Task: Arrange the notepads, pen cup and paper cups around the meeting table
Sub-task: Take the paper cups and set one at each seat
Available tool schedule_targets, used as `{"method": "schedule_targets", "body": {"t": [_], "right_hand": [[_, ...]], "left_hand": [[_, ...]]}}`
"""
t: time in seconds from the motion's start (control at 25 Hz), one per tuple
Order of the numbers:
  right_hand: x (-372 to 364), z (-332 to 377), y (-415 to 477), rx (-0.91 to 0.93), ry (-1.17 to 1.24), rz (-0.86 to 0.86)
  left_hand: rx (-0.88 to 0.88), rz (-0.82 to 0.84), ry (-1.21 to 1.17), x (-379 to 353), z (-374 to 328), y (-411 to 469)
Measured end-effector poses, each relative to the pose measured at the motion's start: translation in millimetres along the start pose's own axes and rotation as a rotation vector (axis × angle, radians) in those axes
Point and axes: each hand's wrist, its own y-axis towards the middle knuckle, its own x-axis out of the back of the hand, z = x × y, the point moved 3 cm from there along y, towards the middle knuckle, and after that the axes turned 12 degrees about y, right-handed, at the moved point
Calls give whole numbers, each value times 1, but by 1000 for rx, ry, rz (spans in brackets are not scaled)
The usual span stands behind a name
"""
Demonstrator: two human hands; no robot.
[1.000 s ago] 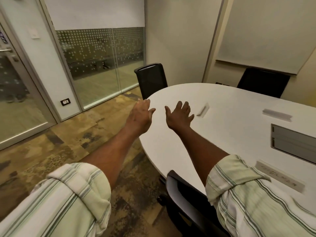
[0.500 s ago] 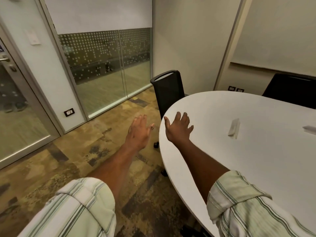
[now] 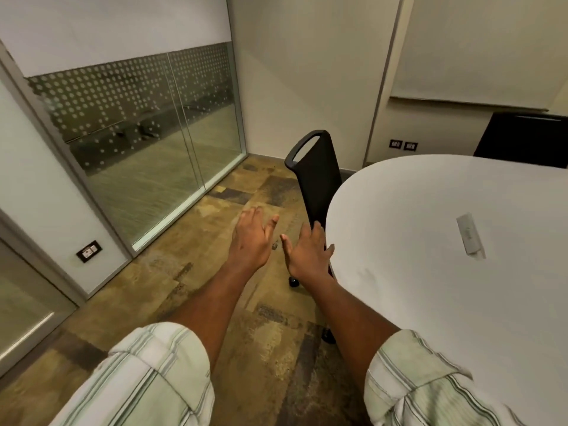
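Plainly, none of the notepads, the pen cup or the paper cups shows anywhere in the frame, so where they lie cannot be told from here. The white oval meeting table (image 3: 415,302) fills the right side and carries only a small flat grey rectangular strip (image 3: 468,236) at centre right; what that strip is cannot be made out. The left hand (image 3: 250,241), mid-frame over the mottled brown floor (image 3: 196,281), is spread flat with straight fingers and holds nothing. The right hand (image 3: 307,256), just to its right by the table's rounded end, is likewise wide open and empty. Its fingertips overlap the lower back of the slim black office chair (image 3: 318,179) at the table end, but whether they touch it cannot be told.

As a judgement only: notepads should be light, flat and a little floppy, best pinched along the bound edge or slid to the table rim and lifted from beneath. Paper cups are light and crush easily, so a loose grasp round the middle of the wall suits them better than the rim. The pen cup is likely top-heavy if filled, so it wants holding low and upright. No container is in view, so nothing can be said of contents
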Motion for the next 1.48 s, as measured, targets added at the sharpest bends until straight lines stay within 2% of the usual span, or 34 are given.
{"method": "schedule_targets", "body": {"t": [0.28,0.44,0.56,0.72,0.96,1.12,1.28,1.44,1.48], "right_hand": [[-94,69,149,55,-32,-18],[-142,112,251,61,-5,69],[-160,143,345,85,26,54],[-172,161,446,62,33,6],[-209,145,618,-88,85,-107],[-231,133,725,-266,80,-150],[-215,117,803,-384,54,-220],[-202,56,907,-568,28,-313],[-197,49,912,-602,32,-306]], "left_hand": [[-49,81,99,-43,121,151],[10,143,115,-66,173,243],[88,133,109,-80,200,328],[38,114,71,-106,210,428],[-40,94,42,-166,222,616],[-141,194,15,-210,236,746],[-211,216,-25,-239,216,843],[-393,329,-55,-316,162,944],[-398,333,-50,-316,157,950]]}}
